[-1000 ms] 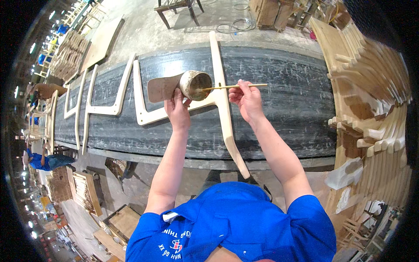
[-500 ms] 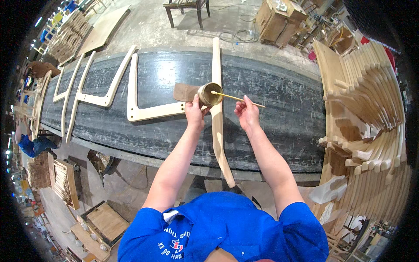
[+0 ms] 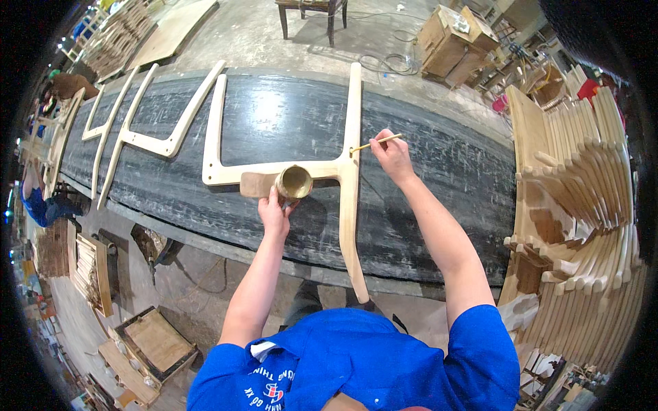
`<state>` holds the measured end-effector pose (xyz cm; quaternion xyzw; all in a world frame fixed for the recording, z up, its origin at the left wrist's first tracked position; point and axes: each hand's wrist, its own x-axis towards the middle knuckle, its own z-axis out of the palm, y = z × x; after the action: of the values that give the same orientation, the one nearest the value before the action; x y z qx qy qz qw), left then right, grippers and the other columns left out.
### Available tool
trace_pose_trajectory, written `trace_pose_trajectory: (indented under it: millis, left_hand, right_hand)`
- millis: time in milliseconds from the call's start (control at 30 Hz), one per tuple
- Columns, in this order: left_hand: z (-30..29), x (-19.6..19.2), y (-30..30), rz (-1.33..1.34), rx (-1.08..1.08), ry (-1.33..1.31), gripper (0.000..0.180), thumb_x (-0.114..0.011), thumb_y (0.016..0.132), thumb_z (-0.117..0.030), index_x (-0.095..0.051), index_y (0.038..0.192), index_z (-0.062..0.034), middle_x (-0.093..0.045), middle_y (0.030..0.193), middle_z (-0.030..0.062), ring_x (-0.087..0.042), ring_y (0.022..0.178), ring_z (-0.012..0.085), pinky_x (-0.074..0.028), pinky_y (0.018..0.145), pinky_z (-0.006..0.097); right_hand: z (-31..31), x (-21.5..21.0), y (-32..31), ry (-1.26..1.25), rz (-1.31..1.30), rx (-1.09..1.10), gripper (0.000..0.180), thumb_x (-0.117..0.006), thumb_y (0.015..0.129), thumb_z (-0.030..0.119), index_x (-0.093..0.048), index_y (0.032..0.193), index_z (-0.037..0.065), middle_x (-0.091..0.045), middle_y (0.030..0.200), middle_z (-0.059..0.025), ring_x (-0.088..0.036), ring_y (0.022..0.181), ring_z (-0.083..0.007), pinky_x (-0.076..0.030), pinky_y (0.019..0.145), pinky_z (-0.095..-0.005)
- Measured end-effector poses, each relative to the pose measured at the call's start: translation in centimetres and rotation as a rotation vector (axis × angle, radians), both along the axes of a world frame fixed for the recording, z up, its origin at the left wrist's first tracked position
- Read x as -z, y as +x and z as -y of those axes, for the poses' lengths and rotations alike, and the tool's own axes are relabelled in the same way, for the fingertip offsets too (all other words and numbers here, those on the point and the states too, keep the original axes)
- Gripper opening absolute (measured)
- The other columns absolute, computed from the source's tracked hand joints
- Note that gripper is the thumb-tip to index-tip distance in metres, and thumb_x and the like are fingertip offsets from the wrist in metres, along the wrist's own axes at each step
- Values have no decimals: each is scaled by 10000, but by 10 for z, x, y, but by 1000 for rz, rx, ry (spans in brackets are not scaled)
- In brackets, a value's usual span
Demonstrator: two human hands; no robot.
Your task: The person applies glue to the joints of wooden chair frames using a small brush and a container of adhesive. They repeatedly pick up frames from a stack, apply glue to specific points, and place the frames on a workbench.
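Note:
My left hand (image 3: 275, 216) is closed around a small round cup (image 3: 297, 182) with a brownish inside, held over the lower bar of a pale wooden chair frame (image 3: 349, 205). A flat brown piece (image 3: 256, 184) sticks out to the left of the cup. In my right hand (image 3: 393, 156) I pinch a thin wooden stick (image 3: 379, 142). Its tip rests at the frame's upright, just above where the bar joins it, by a small dark spot. The frame lies flat on a long black-topped table (image 3: 439, 205).
More pale frames (image 3: 161, 145) lie farther left on the table. Stacked curved wooden parts (image 3: 582, 178) stand along its right end. A dark chair (image 3: 312, 8) and a wooden cabinet (image 3: 456, 44) are beyond the far edge. Another person (image 3: 44, 202) is at the far left.
The stick has left the cup and its tip now meets the frame's upright. My left hand has drawn the cup down and left, uncovering the joint.

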<state>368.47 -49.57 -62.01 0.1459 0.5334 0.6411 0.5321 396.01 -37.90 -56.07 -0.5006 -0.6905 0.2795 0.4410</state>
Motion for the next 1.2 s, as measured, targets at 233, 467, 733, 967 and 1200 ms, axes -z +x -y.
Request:
trace_pose_trajectory:
  millis: [233,467,733,967,1200]
  left_hand:
    - [42,2,-33,1,-71,2,230,-453,941,-227,-458,1111,-73,-569,1066,62,-591,929,189,-564,657,399]
    - [64,-1,-48,-19,-124,-52,210,-453,937,-209,-472,1104,-83,-565,1050,40,-597,879,162,-561,586,338]
    - [84,-10,-51,-19,-325,-104,267,-539,892,-247,-485,1034,-27,-564,956,96,-565,843,170,-505,562,331]
    - [99,-5,-45,-156,-386,-66,259,-526,901,-274,-571,961,-26,-606,829,45,-567,667,139,-486,527,295]
    - [111,-37,-45,-29,-363,43,248,-507,917,-227,-565,1055,-29,-610,928,35,-579,772,121,-531,605,300]
  right_hand:
    - [-14,13,-13,-25,150,-73,138,-585,812,140,-501,790,33,-544,646,-166,-557,611,-347,-440,553,-382]
    - [-28,15,-24,-121,195,-188,127,-569,823,147,-512,803,36,-567,726,-197,-582,754,-366,-452,627,-417]
    - [-41,26,-32,-369,261,-207,230,-572,821,181,-595,970,7,-646,867,-160,-630,796,-237,-467,728,-351]
    - [-47,37,-4,-161,208,-359,211,-508,907,168,-466,761,21,-447,591,-16,-400,508,-77,-350,449,-256]
    - [-54,10,1,-94,399,-312,215,-558,889,165,-509,755,4,-439,637,-2,-410,567,-110,-369,501,-261]
